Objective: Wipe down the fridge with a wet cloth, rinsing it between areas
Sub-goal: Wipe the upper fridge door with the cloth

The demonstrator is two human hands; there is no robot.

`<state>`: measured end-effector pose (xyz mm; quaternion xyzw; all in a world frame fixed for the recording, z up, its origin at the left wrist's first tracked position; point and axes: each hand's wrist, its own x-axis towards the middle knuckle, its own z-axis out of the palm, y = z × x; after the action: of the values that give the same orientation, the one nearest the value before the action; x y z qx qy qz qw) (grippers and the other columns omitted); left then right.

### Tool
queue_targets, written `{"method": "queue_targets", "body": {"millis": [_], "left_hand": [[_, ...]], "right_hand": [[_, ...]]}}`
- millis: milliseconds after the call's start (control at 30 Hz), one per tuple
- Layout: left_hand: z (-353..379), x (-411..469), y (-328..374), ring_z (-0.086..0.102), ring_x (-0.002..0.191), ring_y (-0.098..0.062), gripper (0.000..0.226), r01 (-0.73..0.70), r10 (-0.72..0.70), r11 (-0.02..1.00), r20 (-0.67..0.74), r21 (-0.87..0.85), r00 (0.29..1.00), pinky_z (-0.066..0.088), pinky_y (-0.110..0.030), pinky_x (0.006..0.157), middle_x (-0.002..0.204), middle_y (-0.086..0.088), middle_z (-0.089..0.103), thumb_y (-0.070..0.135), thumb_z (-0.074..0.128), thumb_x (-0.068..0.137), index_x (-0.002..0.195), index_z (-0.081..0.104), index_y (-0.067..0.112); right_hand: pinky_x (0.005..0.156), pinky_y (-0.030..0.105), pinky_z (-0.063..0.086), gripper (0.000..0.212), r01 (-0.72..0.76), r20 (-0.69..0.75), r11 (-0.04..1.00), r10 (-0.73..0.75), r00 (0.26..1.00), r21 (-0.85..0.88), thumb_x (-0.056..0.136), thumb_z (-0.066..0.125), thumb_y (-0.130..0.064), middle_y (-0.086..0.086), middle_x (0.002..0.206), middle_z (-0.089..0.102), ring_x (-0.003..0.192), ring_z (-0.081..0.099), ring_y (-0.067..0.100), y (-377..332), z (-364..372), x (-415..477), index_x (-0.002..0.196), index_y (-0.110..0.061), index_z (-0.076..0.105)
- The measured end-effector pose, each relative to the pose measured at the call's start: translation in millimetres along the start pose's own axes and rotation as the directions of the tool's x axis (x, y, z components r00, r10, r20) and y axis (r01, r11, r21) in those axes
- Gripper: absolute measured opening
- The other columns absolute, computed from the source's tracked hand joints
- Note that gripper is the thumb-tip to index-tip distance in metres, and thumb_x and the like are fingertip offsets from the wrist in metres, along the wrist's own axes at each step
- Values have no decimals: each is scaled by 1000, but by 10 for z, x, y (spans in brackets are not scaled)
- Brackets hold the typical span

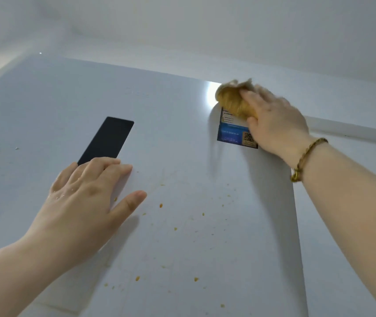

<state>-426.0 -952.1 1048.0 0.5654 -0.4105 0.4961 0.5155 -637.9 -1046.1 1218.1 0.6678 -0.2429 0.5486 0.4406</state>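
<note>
The fridge (182,156) fills most of the view. It is seen from below, so its flat door rises up to a white wall (205,30) and ceiling behind it. The door is smooth and pale, a grey-white colour, and a bright reflection shines near its top edge. Many small yellow specks (161,205) are scattered over the lower middle part of the door. A black panel (108,139), long, rectangular and matte, is set in the door on the left. A rectangular sticker (232,133) is on the upper right; it is mostly blue, with small print and a square code (the text is too small to read).

The cloth (232,99) is at the top right of the door, just under the bright reflection, and it covers the upper part of the sticker. It is bunched into a soft lump, yellow-brown with paler fuzzy edges, and it looks a little blurred. The right hand (276,126) grips it, with the fingers curled over it and the thumb at its lower edge, and presses it against the door. A braided golden bracelet (308,154) is on that wrist.

The left hand (84,202) lies flat on the door with straight fingers, holding nothing. Its fingertips reach the lower end of the black panel. Small water drops shine on its back.
</note>
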Motion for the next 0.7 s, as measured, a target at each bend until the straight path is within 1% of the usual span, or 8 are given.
{"method": "queue_targets", "body": {"millis": [67,133,233,300,367,467,567,700], "left_hand": [[6,-10,-8,13,117,1,93,4,-4,1000,3,2,1000,3,-24,108,137,14,37,74,7,57,131,43,31],[6,-9,-7,14,118,0,93,6,-6,1000,10,5,1000,2,-24,108,138,14,37,74,7,56,131,43,31],[-1,-3,-22,16,118,1,93,3,-3,1000,6,16,1000,3,-25,109,136,14,39,74,7,57,131,44,31],[-1,4,-27,12,116,4,94,-4,4,1000,7,15,1000,0,-23,108,136,16,37,74,6,56,132,42,32],[8,6,-30,9,118,4,94,4,-4,1000,13,3,1000,-4,-20,107,138,17,33,74,6,55,133,40,34],[35,-11,-22,13,124,0,94,12,-12,1000,-1,-13,1000,-4,-20,108,139,16,33,74,7,55,133,40,32],[42,-18,-6,13,124,-2,95,31,-31,999,0,-18,1000,0,-24,109,138,14,34,74,8,54,132,41,31],[49,-19,-19,16,125,-5,94,16,-16,1000,-2,-4,1000,1,-26,109,139,13,35,75,10,56,132,42,31]], "right_hand": [[104,37,29,53,134,-5,991,-134,991,30,95,36,-20,-10,154,13,132,28,27,-35,32,-148,144,-35,19],[106,33,26,52,135,24,987,-137,990,84,95,40,-22,-12,153,18,135,27,22,116,-4,-112,142,-34,25],[106,35,28,48,-33,25,992,31,999,118,94,41,-22,-1,151,27,134,31,26,428,-56,141,141,-27,31],[92,37,39,44,-178,2,953,183,983,244,95,40,-22,6,144,37,124,40,31,515,-49,203,139,-21,36],[90,36,38,42,-196,-46,922,223,974,334,95,42,-21,9,140,40,122,42,32,478,20,111,137,-16,40],[106,31,25,43,-31,-163,962,78,984,273,92,49,-18,4,146,37,130,35,30,339,92,-203,135,-17,45],[103,28,22,43,91,-168,981,-62,984,169,90,52,-18,0,144,40,128,35,29,247,92,-516,133,-19,47],[104,31,26,43,82,-97,980,-65,993,179,91,51,-18,2,143,41,128,37,29,355,-17,-406,134,-20,46]]}}
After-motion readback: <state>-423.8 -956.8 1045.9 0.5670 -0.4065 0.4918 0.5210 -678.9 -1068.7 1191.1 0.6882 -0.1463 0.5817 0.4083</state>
